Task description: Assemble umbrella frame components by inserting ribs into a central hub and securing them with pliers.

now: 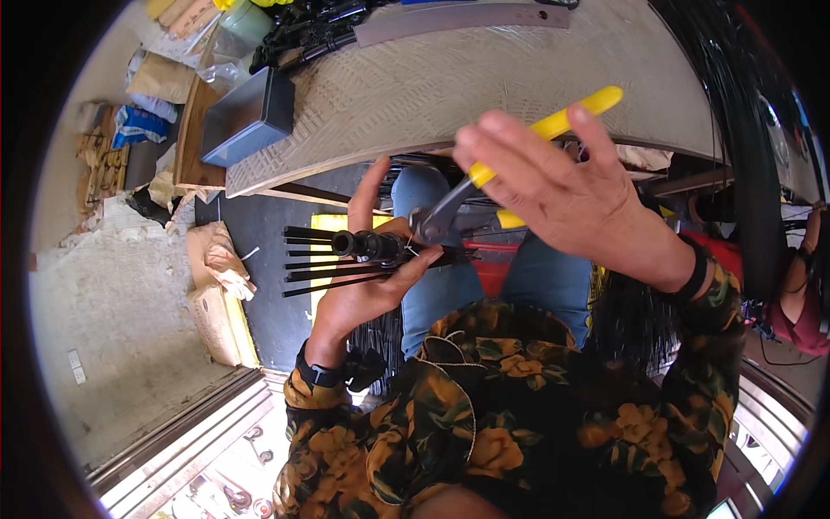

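Note:
My left hand (359, 298) is wrapped round an umbrella frame (370, 247), with its index finger pointing up and away from it. Several thin black ribs fan out to the left around a dark tubular hub with an open end. A short piece of thin pale wire (411, 248) shows at the hub, beside my left thumb. In my right hand (575, 195) is a pair of pincers (445, 212) with yellow-coated handles, spread apart. The pincers' grey head is at the hub, next to the wire; whether the jaws grip the wire cannot be made out.
Ahead stands a worktable (415, 95) with a textured top, carrying a long metal bar (462, 23) and black parts at its far edge. A grey-blue bin (248, 117) sits at the left corner. Black strands hang at right, where another person's arm (800, 259) shows.

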Demonstrator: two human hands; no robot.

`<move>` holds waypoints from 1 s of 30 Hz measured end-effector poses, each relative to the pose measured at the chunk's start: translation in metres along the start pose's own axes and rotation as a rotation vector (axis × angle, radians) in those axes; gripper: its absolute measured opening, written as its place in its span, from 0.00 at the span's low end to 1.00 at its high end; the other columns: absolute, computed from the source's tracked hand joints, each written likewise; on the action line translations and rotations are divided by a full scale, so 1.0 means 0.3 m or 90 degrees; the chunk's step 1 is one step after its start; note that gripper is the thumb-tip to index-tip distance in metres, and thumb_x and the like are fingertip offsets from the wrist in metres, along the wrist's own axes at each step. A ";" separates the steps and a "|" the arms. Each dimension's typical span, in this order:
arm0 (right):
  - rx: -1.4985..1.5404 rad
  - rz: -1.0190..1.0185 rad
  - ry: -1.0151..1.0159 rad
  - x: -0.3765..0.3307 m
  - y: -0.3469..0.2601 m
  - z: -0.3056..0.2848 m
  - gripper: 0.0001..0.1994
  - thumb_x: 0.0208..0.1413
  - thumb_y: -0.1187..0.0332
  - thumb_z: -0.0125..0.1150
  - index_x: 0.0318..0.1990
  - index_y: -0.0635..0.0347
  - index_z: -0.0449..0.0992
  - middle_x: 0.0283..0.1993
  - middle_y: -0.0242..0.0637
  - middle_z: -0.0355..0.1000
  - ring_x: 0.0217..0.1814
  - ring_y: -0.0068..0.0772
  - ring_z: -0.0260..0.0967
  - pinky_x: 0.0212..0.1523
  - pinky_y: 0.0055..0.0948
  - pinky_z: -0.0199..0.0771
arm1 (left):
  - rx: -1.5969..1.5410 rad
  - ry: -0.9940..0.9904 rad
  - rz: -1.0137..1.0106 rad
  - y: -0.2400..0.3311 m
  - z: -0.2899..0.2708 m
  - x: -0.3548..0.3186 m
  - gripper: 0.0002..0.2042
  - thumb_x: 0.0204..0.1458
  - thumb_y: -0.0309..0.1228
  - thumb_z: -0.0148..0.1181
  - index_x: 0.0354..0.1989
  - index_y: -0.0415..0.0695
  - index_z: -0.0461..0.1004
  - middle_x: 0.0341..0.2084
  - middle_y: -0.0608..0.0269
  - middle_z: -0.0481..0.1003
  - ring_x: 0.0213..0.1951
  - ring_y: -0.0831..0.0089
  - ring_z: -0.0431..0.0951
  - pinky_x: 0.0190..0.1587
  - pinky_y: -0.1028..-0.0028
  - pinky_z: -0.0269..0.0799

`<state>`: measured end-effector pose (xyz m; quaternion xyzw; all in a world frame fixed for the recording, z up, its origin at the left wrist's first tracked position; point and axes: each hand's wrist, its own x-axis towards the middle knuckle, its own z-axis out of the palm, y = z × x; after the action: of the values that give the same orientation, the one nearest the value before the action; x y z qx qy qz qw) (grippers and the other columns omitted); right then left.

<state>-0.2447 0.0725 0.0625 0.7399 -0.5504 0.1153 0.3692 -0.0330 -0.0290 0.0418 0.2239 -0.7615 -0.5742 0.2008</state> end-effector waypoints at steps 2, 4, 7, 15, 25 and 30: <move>-0.061 -0.063 0.043 -0.001 -0.024 0.005 0.20 0.44 0.67 0.52 0.48 0.56 0.69 0.58 0.28 0.58 0.62 0.22 0.53 0.62 0.47 0.41 | 0.012 0.019 0.004 0.022 0.016 -0.001 0.42 0.42 0.12 0.55 0.63 0.43 0.35 0.45 0.52 0.64 0.35 0.73 0.75 0.38 0.72 0.73; 0.003 0.005 0.020 -0.007 -0.068 -0.015 0.18 0.45 0.67 0.52 0.47 0.57 0.70 0.58 0.28 0.59 0.62 0.22 0.52 0.62 0.47 0.42 | 0.023 0.039 0.014 0.024 0.017 -0.014 0.41 0.41 0.12 0.54 0.62 0.41 0.36 0.48 0.51 0.62 0.35 0.74 0.75 0.36 0.75 0.73; 0.096 0.111 0.034 -0.052 -0.155 0.018 0.15 0.47 0.67 0.53 0.44 0.60 0.72 0.55 0.30 0.61 0.61 0.26 0.54 0.60 0.45 0.44 | 0.044 0.097 -0.004 -0.004 0.024 -0.021 0.40 0.41 0.13 0.54 0.62 0.39 0.39 0.47 0.54 0.64 0.33 0.77 0.73 0.34 0.78 0.72; 0.476 0.020 -0.193 -0.076 0.021 -0.035 0.12 0.48 0.66 0.58 0.38 0.60 0.67 0.46 0.40 0.64 0.37 0.36 0.68 0.32 0.30 0.67 | -0.061 -0.098 -0.083 0.009 -0.018 0.000 0.37 0.35 0.30 0.69 0.58 0.43 0.59 0.25 0.67 0.71 0.28 0.79 0.69 0.36 0.78 0.66; 0.504 0.111 -0.144 -0.110 -0.032 -0.080 0.28 0.42 0.69 0.66 0.50 0.62 0.58 0.34 0.38 0.67 0.25 0.27 0.66 0.25 0.27 0.65 | -0.132 0.049 0.065 -0.063 0.043 -0.027 0.26 0.41 0.42 0.65 0.45 0.38 0.68 0.39 0.61 0.69 0.38 0.73 0.69 0.42 0.76 0.64; 1.538 0.446 -0.825 -0.142 0.030 -0.075 0.23 0.53 0.61 0.54 0.52 0.62 0.58 0.40 0.46 0.68 0.32 0.29 0.71 0.26 0.24 0.71 | -0.165 -0.206 -0.049 -0.013 -0.019 -0.009 0.30 0.32 0.34 0.70 0.48 0.43 0.68 0.39 0.61 0.71 0.37 0.73 0.70 0.43 0.75 0.66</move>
<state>-0.2630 0.1176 0.0575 0.3441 -0.3364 0.2376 -0.8438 -0.0271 -0.0328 0.0395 0.1302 -0.6942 -0.7032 0.0812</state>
